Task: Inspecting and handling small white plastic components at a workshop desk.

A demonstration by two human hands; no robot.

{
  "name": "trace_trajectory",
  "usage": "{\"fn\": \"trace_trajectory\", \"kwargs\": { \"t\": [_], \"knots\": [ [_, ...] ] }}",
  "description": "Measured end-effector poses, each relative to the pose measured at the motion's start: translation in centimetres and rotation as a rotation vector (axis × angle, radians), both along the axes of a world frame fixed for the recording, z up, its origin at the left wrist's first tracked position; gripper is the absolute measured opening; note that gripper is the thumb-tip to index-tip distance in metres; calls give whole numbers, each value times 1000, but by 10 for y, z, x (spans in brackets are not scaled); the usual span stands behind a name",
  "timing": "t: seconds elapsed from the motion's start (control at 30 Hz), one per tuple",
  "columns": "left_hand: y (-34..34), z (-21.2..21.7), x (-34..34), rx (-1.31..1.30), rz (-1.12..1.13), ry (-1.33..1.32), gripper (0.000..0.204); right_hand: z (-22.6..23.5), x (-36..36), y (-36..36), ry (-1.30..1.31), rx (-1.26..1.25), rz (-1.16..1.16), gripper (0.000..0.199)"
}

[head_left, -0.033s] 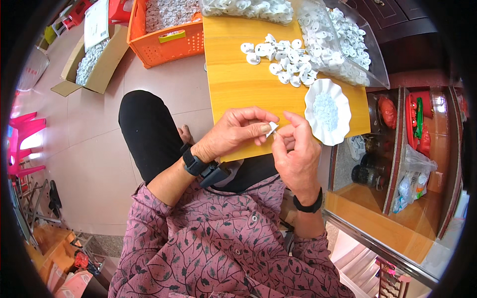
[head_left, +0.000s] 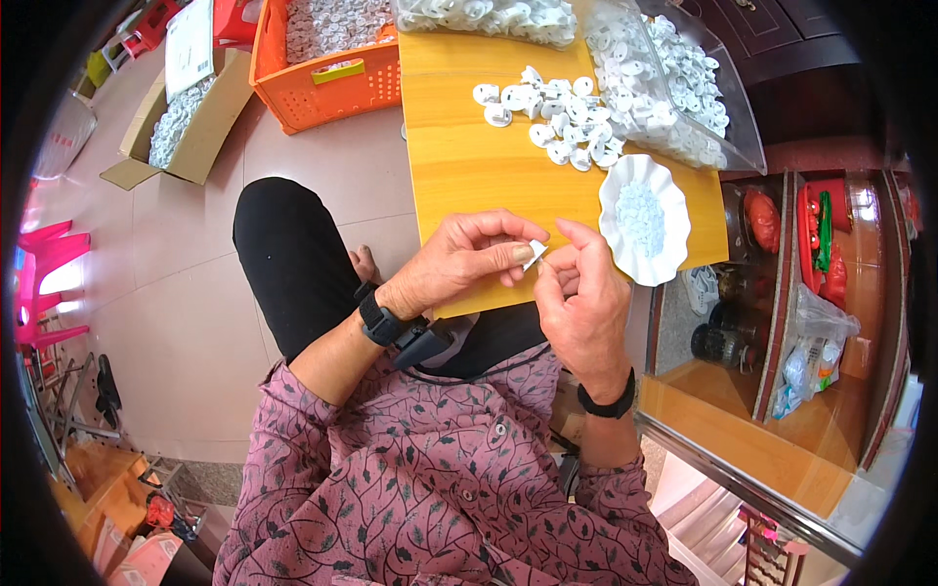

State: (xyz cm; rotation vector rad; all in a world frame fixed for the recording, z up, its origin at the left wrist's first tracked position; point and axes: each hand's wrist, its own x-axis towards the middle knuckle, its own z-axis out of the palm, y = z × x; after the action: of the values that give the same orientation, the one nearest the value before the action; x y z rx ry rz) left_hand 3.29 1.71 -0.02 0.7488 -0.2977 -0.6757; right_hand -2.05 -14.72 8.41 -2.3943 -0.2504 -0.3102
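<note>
Over the near edge of the yellow board [head_left: 469,166] that lies across our lap, we bring both hands together. Our left hand [head_left: 459,264] curls in from the left, its thumb and forefinger pinched shut on a small white piece [head_left: 534,254]. Our right hand [head_left: 581,298] meets it from the right, forefinger and thumb closed to the same piece, the other fingers folded loosely underneath. So the piece sits between the fingertips of both hands, just above the board's near edge; its exact shape is too small for us to tell.

Just right of our hands, a white fluted dish [head_left: 640,217] rests on the board and holds a little heap of pale round bits. Farther off on the board lies a loose scatter of white round parts [head_left: 557,117], and beyond them, at the far right, a clear plastic bag [head_left: 674,88] full of more of the same. At the far edge another pile of white parts [head_left: 489,15] spreads across the board.

On the floor to the far left stands an orange crate [head_left: 327,73] filled with white parts, and left of it an open cardboard box [head_left: 181,132] with more. We wear a black band on each wrist, and our patterned mauve sleeves come in from the near side. To the right, a wooden cabinet [head_left: 782,293] shows shelves with jars and red things.
</note>
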Motion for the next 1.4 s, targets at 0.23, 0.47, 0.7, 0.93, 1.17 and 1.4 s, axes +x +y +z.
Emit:
{"fn": "trace_trajectory", "kwargs": {
  "t": [0.23, 0.47, 0.7, 0.93, 1.17, 1.4],
  "knots": [
    [1, 7, 0, 195, 6, -193, 26, 6, 2, -3, 85, -10, 20, 40],
    [0, 3, -2, 127, -1, -144, 27, 5, 4, -1, 104, 75, 20, 39],
    [0, 2, -2, 57, 49, -9, 27, 0, -1, 2, 106, 258, -55, 30],
    [2, 1, -2, -27, 2, 72, 30, -9, -5, 5, 64, 383, -108, 31],
    [-1, 0, -4, 4, 28, 33, 28, -15, -5, 5, 34, 340, -125, 31],
    [-2, -3, -3, 44, 58, -30, 27, -10, -4, 11, 26, 309, -145, 26]
  ]
}}
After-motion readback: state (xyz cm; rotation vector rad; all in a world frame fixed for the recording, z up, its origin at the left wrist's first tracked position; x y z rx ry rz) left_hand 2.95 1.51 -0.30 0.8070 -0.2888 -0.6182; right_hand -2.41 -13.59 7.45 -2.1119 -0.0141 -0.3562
